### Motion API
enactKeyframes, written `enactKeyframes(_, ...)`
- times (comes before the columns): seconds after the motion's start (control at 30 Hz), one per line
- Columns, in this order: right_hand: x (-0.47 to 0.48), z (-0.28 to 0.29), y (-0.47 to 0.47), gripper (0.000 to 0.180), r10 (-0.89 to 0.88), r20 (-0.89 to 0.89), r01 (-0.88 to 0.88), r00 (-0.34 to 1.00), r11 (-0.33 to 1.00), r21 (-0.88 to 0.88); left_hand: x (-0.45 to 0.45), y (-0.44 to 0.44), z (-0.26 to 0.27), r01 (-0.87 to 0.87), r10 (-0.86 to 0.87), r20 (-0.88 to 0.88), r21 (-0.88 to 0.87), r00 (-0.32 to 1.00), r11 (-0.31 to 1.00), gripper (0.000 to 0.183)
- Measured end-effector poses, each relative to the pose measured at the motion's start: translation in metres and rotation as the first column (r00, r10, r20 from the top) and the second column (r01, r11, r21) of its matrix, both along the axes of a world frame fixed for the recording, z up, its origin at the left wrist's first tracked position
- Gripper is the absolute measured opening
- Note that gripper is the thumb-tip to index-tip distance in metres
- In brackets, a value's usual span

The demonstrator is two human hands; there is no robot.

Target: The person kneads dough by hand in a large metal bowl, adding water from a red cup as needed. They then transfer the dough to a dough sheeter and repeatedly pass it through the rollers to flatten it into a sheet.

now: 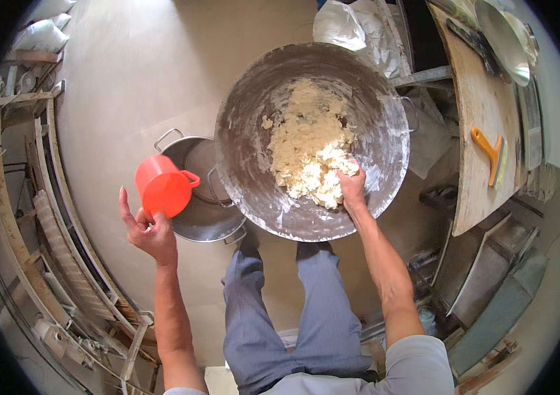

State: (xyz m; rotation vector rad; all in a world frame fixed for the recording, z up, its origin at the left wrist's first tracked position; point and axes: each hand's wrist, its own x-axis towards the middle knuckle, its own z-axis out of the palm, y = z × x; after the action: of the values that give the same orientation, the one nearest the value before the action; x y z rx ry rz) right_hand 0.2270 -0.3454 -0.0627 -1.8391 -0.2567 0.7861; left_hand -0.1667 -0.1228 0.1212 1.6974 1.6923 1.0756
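My left hand (154, 232) grips the edge of a red plastic cup (164, 187) with a handle, tilted above a metal pot (206, 224) on the floor. The cup's inside is hidden. To the right, a large round metal basin (245, 113) with floury walls holds crumbly pale dough (304, 123). My right hand (351, 185) is in the basin, its fingers partly hidden in a whiter, lumpy part of the dough at the near right.
A wooden board (482, 98) at the right bears an orange-handled scraper or brush (494, 155) and a metal bowl (502, 39). White sacks (339, 24) lie beyond the basin. Wooden racks (52, 197) line the left side.
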Motion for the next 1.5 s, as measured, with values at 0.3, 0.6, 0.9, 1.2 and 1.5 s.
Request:
enactKeyframes(0.3,-0.009,0.017,-0.009,0.032,-0.189,-0.113,0.197,0.975,0.978,0.065,0.134,-0.008,0.048,0.398,-0.42,-0.027,0.379,0.907,0.836,0.078)
enactKeyframes(0.6,0.009,0.043,-0.011,0.029,-0.186,-0.041,0.189,0.982,0.977,0.099,0.216,-0.014,0.058,0.618,-0.626,-0.184,0.512,0.758,0.597,0.081)
enactKeyframes(0.9,0.017,0.058,-0.01,0.025,-0.072,-0.005,0.072,0.997,0.976,0.207,0.235,-0.023,0.052,0.65,-0.675,-0.199,0.554,0.71,0.52,0.069)
enactKeyframes(1.2,0.014,0.059,-0.004,0.028,0.03,0.196,-0.07,0.98,0.977,0.2,0.247,-0.012,0.035,0.614,-0.642,-0.12,0.468,0.757,0.636,0.074)
enactKeyframes(1.5,-0.03,0.08,-0.015,0.056,0.775,0.58,-0.64,0.253,0.583,-0.501,0.156,-0.03,0.026,0.181,-0.09,0.611,-0.09,0.787,0.979,0.081)
